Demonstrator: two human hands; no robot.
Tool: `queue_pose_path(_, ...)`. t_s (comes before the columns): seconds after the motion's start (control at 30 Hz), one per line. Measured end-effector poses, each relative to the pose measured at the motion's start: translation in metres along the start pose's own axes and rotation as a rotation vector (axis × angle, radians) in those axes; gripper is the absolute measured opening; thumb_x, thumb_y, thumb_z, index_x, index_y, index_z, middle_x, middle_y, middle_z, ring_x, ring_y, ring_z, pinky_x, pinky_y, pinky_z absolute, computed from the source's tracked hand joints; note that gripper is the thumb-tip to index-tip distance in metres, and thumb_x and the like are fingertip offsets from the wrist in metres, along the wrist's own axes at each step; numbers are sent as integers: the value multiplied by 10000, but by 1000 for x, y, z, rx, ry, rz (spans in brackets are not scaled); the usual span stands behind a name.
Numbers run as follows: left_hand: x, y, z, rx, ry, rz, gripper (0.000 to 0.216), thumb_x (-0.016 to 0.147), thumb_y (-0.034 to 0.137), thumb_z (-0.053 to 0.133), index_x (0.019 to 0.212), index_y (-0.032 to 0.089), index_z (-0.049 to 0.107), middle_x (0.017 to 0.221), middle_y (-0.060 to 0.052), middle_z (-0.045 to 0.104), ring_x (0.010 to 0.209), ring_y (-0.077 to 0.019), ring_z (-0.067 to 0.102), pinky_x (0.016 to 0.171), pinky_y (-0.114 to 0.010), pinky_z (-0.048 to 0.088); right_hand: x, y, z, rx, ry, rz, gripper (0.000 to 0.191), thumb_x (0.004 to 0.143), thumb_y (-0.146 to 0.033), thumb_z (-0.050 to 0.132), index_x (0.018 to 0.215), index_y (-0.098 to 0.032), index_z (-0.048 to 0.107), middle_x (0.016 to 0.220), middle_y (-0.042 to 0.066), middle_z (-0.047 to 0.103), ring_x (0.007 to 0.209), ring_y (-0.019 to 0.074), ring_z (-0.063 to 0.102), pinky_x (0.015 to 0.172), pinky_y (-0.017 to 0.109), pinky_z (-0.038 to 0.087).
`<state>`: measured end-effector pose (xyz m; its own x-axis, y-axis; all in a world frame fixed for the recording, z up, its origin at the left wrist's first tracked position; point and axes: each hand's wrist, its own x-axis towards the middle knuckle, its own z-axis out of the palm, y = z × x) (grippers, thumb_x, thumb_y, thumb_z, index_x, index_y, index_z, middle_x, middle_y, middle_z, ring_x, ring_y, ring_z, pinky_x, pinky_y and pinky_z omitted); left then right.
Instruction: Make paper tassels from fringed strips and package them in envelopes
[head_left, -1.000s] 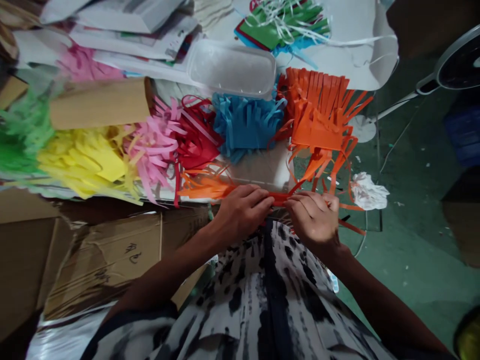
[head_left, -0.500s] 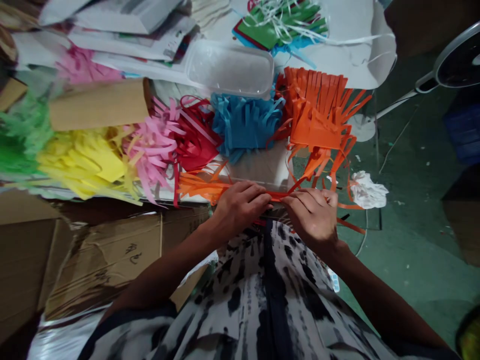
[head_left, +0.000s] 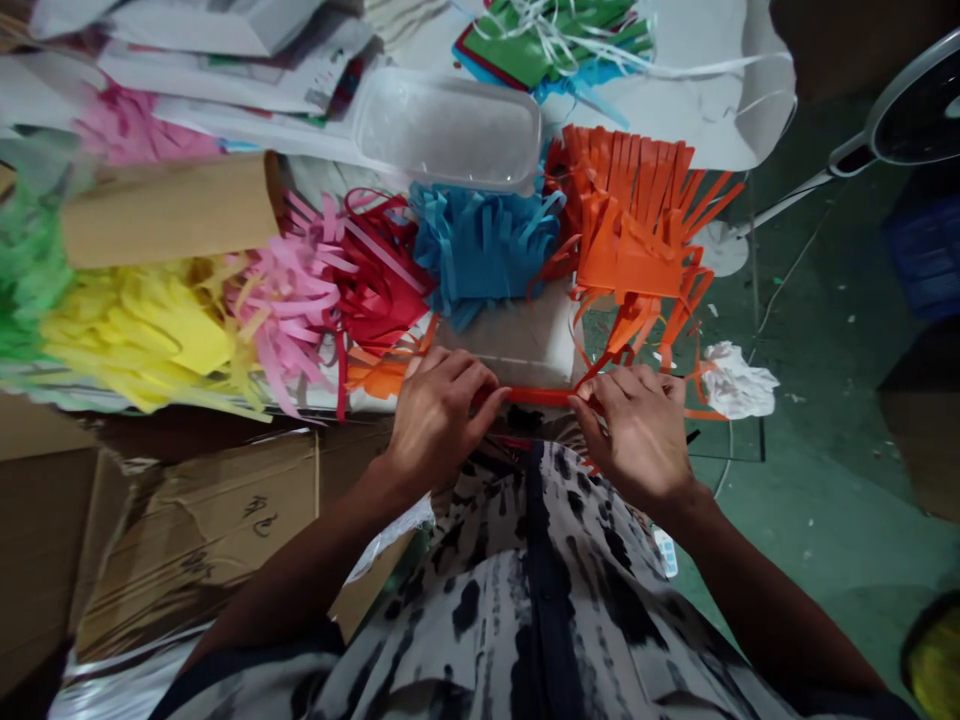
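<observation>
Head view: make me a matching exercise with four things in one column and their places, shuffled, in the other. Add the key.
Things
1. Orange strip
2. Clear container
3. Crumpled white wad
4. Yellow fringed bundle

Places
A. Just beyond the blue fringed bundle
B. In the picture, left of the red fringed bundle
C. Held between the left hand and the right hand
D. In the picture, right of both hands

Pairs: 1-C, 2-A, 3-D, 4-B
</observation>
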<state>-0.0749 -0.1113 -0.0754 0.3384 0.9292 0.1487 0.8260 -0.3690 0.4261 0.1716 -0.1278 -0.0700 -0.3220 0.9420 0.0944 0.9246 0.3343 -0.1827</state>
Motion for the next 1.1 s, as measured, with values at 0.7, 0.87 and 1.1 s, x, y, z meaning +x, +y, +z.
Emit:
queue_pose_path(0.7, -24, -35, -7, 136, 151, 383, 299, 1012, 179, 611, 1259, 346, 641, 1122, 55, 797, 1105, -230, 655, 1148, -574, 400, -26, 20, 11, -80, 294, -254, 291, 973, -166, 655, 1203, -320, 744, 1103, -12, 815, 1115, 253, 646, 965, 456, 303)
queue_pose_path(0.87, -32, -39, -26, 225, 281, 322, 310, 922, 169, 639, 1175, 341, 686, 1182, -2, 769, 1153, -287, 633, 1164, -629, 372, -31, 28, 9, -84, 291, -267, 361, 924, -176, 671, 1246, -333, 714, 1128, -29, 816, 1132, 274, 652, 967, 467, 300)
queue_pose_path(1.1, -1, 11, 20, 67, 91, 450, 127, 1028, 209, 601, 1107, 208, 699, 1086, -46, 777, 1013, -208, 656, 891, -362, 525, -24, 18, -4, -65, 219, -256, 207, 980, -260, 622, 1141, -325, 736, 1144, 7, 814, 1192, 327, 630, 947, 502, 289)
